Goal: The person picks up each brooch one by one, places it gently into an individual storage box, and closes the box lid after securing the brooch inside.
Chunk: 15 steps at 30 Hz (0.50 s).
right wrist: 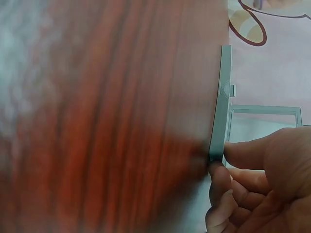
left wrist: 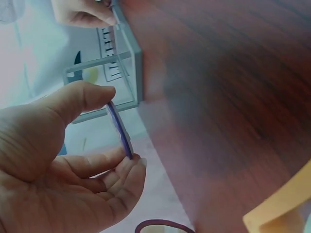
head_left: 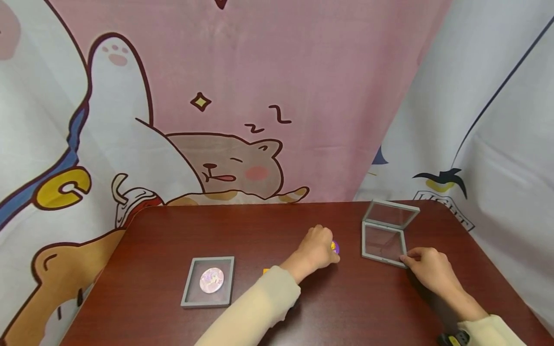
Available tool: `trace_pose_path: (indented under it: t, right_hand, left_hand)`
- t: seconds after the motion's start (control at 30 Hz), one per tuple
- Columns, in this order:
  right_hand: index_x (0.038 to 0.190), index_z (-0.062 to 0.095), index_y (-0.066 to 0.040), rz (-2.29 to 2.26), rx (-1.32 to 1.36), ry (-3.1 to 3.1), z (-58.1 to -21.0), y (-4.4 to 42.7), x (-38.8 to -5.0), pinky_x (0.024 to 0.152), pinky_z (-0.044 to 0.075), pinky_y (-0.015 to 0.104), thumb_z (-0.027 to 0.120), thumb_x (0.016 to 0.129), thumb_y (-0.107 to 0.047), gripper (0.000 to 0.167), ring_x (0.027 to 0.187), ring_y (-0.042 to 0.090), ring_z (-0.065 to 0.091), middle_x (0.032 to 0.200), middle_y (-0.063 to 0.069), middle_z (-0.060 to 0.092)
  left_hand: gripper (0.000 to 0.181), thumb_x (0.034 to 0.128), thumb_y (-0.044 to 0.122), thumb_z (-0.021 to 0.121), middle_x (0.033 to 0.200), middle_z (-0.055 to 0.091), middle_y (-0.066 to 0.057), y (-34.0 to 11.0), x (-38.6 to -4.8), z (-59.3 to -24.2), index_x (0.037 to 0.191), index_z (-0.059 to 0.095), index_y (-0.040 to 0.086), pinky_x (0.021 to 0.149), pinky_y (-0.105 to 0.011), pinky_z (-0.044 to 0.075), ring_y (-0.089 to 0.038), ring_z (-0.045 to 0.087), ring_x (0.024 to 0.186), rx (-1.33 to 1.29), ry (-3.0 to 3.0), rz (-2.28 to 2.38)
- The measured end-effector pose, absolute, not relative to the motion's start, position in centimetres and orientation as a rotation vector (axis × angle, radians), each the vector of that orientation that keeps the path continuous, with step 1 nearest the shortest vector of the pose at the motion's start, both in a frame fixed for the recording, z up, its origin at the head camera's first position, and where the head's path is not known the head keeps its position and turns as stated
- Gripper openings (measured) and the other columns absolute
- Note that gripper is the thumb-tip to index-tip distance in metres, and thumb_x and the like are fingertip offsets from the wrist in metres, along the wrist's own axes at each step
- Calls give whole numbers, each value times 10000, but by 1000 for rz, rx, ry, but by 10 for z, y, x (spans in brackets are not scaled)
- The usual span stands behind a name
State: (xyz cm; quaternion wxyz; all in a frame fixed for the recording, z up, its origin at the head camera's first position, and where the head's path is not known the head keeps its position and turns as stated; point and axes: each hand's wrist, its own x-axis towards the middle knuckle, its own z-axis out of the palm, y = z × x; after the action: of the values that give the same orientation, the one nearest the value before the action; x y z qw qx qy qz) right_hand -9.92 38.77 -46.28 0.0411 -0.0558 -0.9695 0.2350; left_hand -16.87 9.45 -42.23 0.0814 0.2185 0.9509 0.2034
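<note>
Across the table (head_left: 151, 240), two frames (head_left: 207, 305) were spotted; one purple disc (head_left: 335, 247) was pinched by the left grip (head_left: 317, 247), the open frame's edge (head_left: 383, 261) by the right grip (head_left: 430, 270), room between.

Banner lettering (head_left: 454, 211) apparently "LIGHT" and two "Z" marks (head_left: 281, 115) on the curtain (head_left: 346, 86).

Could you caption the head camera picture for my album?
Over a reddish-brown table, the left hand holds a purple disc; the right hand pinches an open case.
</note>
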Motion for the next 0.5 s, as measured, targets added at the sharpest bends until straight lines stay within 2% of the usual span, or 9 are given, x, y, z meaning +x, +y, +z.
trace_pose_path:
  t: [0.2, 0.37, 0.5]
  right_hand:
    - [910, 787, -10, 735, -160, -2982, -462, 384, -98, 639, 501, 433, 767, 953, -215, 211, 723, 191, 637, 834, 75, 747]
    - [882, 791, -29, 766, -151, -2988, -461, 380, -97, 626, 471, 390, 779, 951, -219, 202, 689, 164, 589, 801, 45, 736]
    - [872, 791, -44, 781, -158, -3002, -461, 375, -94, 603, 442, 355, 775, 948, -221, 192, 664, 153, 557, 759, 2, 711]
  left_hand:
    - [306, 739, 274, 927, 876, 566, -27, 91, -166, -415, 800, 694, 85, 737, -247, 499, -183, 553, 833, 676, 2885, 638]
    - [292, 732, 254, 911, 871, 547, -16, 86, -162, -410, 763, 670, 92, 718, -252, 489, -177, 539, 821, 713, 2901, 668]
    - [286, 743, 248, 895, 874, 533, -1, 82, -158, -410, 825, 675, 85, 713, -250, 480, -168, 532, 824, 745, 2905, 709]
